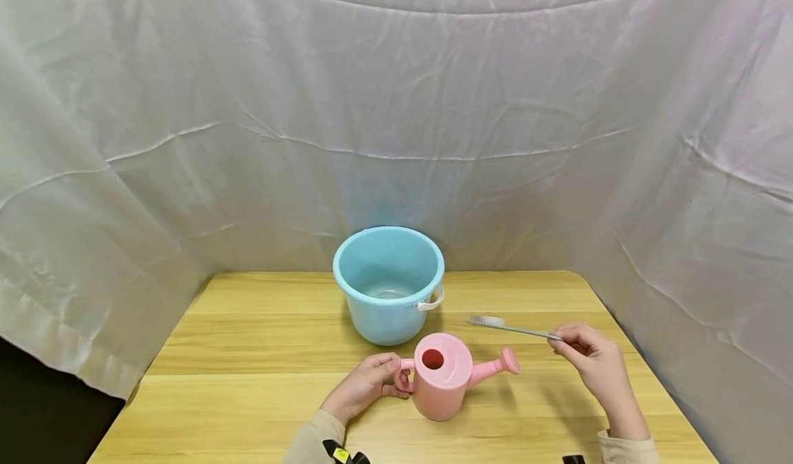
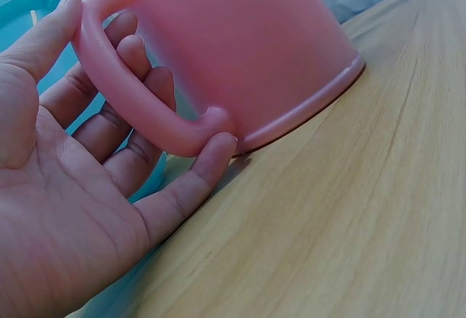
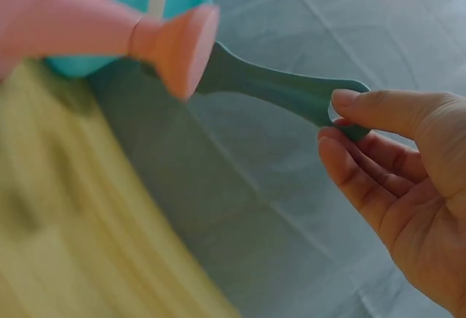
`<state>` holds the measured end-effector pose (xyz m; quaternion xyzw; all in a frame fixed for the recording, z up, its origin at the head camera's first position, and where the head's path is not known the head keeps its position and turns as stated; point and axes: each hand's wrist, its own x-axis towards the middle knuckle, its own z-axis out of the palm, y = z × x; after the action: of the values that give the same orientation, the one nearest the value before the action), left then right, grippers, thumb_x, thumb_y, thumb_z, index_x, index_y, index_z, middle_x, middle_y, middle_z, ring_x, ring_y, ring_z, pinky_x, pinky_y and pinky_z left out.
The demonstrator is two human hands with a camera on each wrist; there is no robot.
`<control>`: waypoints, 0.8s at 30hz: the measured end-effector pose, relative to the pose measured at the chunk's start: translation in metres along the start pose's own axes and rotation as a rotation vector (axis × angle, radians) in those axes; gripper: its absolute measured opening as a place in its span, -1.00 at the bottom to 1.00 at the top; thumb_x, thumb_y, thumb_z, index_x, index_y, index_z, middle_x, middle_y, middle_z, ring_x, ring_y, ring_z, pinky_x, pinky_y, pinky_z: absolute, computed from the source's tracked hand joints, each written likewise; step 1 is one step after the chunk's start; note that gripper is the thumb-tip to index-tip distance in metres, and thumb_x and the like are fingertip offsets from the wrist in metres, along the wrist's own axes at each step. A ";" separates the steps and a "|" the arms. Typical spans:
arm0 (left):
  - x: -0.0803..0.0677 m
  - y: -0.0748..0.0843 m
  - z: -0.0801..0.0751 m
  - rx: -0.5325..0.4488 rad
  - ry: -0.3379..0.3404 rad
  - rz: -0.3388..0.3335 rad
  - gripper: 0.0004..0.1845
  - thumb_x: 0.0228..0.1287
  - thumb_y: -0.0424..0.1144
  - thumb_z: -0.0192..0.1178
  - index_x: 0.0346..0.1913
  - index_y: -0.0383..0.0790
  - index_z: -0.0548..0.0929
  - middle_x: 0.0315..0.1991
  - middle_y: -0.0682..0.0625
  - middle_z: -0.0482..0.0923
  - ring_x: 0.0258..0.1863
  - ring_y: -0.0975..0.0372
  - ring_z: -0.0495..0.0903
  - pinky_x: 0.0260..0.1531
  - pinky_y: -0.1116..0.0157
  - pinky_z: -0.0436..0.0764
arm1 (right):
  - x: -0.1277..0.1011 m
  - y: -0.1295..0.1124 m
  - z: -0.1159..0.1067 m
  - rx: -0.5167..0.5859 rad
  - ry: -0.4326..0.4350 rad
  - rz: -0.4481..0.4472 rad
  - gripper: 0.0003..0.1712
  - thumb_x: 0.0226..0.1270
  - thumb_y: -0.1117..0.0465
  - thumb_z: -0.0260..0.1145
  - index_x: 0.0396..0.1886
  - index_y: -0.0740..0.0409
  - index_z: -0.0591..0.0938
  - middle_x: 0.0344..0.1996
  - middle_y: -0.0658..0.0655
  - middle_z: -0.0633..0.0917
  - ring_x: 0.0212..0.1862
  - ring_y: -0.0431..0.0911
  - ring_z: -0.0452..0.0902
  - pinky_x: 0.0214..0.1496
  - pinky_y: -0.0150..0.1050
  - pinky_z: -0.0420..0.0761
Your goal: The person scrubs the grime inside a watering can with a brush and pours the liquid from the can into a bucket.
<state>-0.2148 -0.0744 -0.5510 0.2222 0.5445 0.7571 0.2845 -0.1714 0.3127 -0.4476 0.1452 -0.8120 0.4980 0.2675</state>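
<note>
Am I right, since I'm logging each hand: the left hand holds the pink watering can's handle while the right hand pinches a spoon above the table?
Not quite. The right hand pinches a brush, not a spoon; the head view shows its bristled head. The left hand does hold the pink watering can by its handle.

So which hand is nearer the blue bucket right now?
Left. The left hand holds the pink watering can's handle just in front of the blue bucket; the right hand pinches the brush farther off to its right.
</note>
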 end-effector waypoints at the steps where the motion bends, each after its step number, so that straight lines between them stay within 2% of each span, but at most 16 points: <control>1: 0.000 0.000 0.000 0.001 -0.001 0.000 -0.66 0.54 -0.13 -0.11 -0.42 -0.10 0.54 -0.31 0.09 0.59 -0.21 0.27 0.62 -0.06 0.18 0.66 | -0.001 0.005 0.001 -0.015 0.011 0.011 -0.77 0.01 0.65 0.35 -0.45 0.28 0.67 -0.39 0.01 0.70 -0.41 -0.38 0.61 -0.37 -0.52 0.61; 8: -0.001 0.002 0.000 0.003 0.001 -0.010 -0.65 0.54 -0.13 -0.11 -0.43 -0.10 0.54 -0.30 0.10 0.59 -0.20 0.28 0.63 -0.06 0.18 0.65 | -0.005 0.034 0.010 -0.183 0.071 0.028 -0.79 -0.06 0.60 0.43 -0.45 0.28 0.69 -0.37 -0.12 0.66 -0.34 -0.59 0.53 -0.33 -0.67 0.55; 15: -0.001 0.002 0.001 0.003 0.002 -0.011 -0.66 0.54 -0.11 -0.10 -0.43 -0.10 0.53 -0.29 0.11 0.58 -0.20 0.29 0.63 -0.07 0.20 0.66 | -0.009 0.050 0.020 -0.255 0.094 -0.011 -0.77 -0.13 0.64 0.45 -0.50 0.31 0.67 -0.35 0.26 0.64 -0.29 -0.69 0.43 -0.31 -0.74 0.50; 20: -0.001 0.002 0.001 0.005 0.005 -0.015 -0.66 0.54 -0.12 -0.11 -0.43 -0.09 0.53 -0.28 0.11 0.57 -0.20 0.29 0.64 -0.07 0.20 0.66 | -0.012 0.059 0.021 -0.288 0.088 -0.024 -0.76 -0.15 0.63 0.45 -0.51 0.29 0.67 -0.33 0.28 0.65 -0.27 -0.69 0.40 -0.31 -0.75 0.49; 24: -0.002 0.003 0.001 0.005 0.003 -0.012 -0.65 0.54 -0.11 -0.10 -0.42 -0.08 0.54 -0.28 0.11 0.58 -0.20 0.28 0.64 -0.07 0.21 0.66 | -0.015 0.065 0.020 -0.264 0.049 -0.007 -0.75 -0.13 0.65 0.43 -0.48 0.30 0.67 -0.28 0.30 0.63 -0.24 -0.65 0.42 -0.28 -0.72 0.52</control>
<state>-0.2134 -0.0755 -0.5481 0.2185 0.5481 0.7544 0.2875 -0.1975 0.3248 -0.5107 0.0997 -0.8631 0.3894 0.3057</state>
